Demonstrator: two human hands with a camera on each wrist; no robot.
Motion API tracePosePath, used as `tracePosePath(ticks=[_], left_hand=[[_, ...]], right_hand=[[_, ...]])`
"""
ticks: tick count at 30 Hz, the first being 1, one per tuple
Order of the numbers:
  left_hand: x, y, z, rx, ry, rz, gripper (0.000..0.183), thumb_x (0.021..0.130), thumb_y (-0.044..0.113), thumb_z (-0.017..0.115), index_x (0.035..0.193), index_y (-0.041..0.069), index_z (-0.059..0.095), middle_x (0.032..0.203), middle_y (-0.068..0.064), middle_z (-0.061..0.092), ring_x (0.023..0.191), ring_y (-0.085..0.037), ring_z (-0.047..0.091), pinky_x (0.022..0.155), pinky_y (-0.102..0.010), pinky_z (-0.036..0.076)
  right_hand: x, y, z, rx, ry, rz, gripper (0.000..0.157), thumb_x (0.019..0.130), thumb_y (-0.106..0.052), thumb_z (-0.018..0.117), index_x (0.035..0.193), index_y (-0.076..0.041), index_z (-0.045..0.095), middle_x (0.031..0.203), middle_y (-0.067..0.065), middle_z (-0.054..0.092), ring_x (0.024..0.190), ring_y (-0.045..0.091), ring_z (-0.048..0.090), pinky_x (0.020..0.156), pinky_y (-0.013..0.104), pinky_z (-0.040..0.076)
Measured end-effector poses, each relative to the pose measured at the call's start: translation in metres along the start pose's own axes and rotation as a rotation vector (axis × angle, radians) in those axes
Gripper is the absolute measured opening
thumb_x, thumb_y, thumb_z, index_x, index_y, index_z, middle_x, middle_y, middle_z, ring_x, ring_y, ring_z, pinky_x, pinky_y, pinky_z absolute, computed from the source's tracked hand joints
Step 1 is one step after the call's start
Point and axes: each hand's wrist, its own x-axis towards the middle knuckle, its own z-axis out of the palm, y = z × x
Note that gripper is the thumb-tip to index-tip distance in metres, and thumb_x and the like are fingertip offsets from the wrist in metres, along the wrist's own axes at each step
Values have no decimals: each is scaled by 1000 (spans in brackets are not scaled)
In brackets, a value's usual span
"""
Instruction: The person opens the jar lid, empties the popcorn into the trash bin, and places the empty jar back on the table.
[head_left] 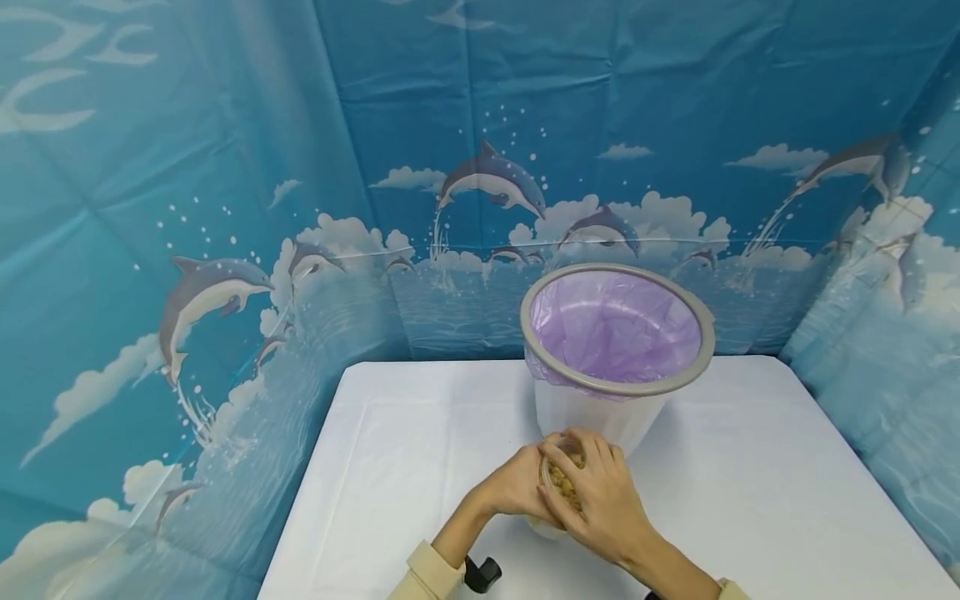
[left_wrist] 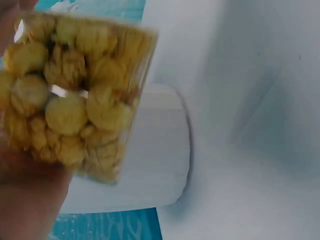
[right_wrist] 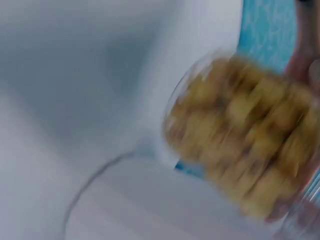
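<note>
A clear plastic jar of yellow-brown popcorn [head_left: 564, 486] is between both hands, just in front of the bin. My left hand [head_left: 517, 483] grips the jar from its left side. Curled over the jar's top from the right, my right hand [head_left: 606, 504] has its fingers and thumb round the rim. In the left wrist view the jar [left_wrist: 75, 100] shows packed round pieces, with part of the left hand [left_wrist: 30, 195] at the edge. The right wrist view has the jar [right_wrist: 240, 130] blurred, its clear ridged neck [right_wrist: 305, 215] at lower right. Whether a lid is on cannot be told.
A white bin [head_left: 592, 412] with a grey rim and a purple liner bag [head_left: 615, 325] stands on the white-covered table [head_left: 420, 450], near its back edge. Behind and at both sides hangs a blue dolphin-print curtain [head_left: 375, 108]. A black camera mount [head_left: 482, 575] sits by the left wrist.
</note>
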Motion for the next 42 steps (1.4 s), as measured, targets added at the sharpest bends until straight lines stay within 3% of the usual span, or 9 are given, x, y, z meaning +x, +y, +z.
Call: tracePosePath(ticks=[5,7,11,15,18,25,30,35,42], left_hand=[[7,2,-13,-33,-162,77,98,73,6,93,155,16,39,151,-4,53,129,-1,55,111,-22,48],[7,0,-10,-59,-129,62,99,71,6,94,153,18,40,148,-3,55,128,-2,56,111,-22,49],[5,-3,-1,-24,13,-37,106,71,12,95,158,16,35,148,-5,56,125,-4,58,105,-21,51],[8,-3,3,154,77,-46,108,72,23,96,159,13,33,152,-6,54,131,-8,57,109,-22,50],[12,-1,0,229,79,3,103,72,26,96,156,13,38,151,-5,55,133,-9,56,112,-23,48],[10,-10,-10,53,19,12,107,74,18,94,160,20,31,157,1,49,139,-8,52,115,-24,45],[7,-17,-6,106,87,-85,103,72,26,95,156,21,36,147,2,56,127,-5,57,106,-22,50],[10,-10,-3,210,120,-120,101,71,37,94,154,21,38,146,2,55,125,-6,57,105,-23,51],[2,-9,-13,126,74,-55,100,72,28,95,154,25,39,147,4,56,128,-6,57,107,-24,51]], right_hand=[[5,22,-22,137,-103,-268,56,103,-54,52,147,-20,58,149,12,54,129,25,53,106,42,37],[4,25,-29,142,-150,-241,67,98,-55,59,153,-17,51,157,14,47,136,28,49,110,44,35],[4,15,-31,52,-178,3,83,89,-57,70,158,-21,44,154,18,48,135,36,52,95,51,54],[6,3,-18,-85,-196,168,73,96,-59,63,157,-25,45,139,23,58,120,40,61,77,52,62],[6,10,-10,-88,-166,97,60,101,-53,59,152,-22,52,134,22,60,118,39,61,89,52,60],[7,35,-16,167,-231,-200,60,94,-27,71,152,-24,54,164,11,39,147,37,40,125,49,23],[10,27,-16,110,-236,-43,64,92,-34,73,151,-22,53,160,13,45,142,39,47,109,60,44],[15,19,-9,-21,-153,78,58,96,-50,67,143,-18,61,134,19,61,122,38,59,88,55,58],[16,30,-18,144,-180,-203,62,83,-32,82,142,-24,64,146,15,56,134,31,53,101,54,50]])
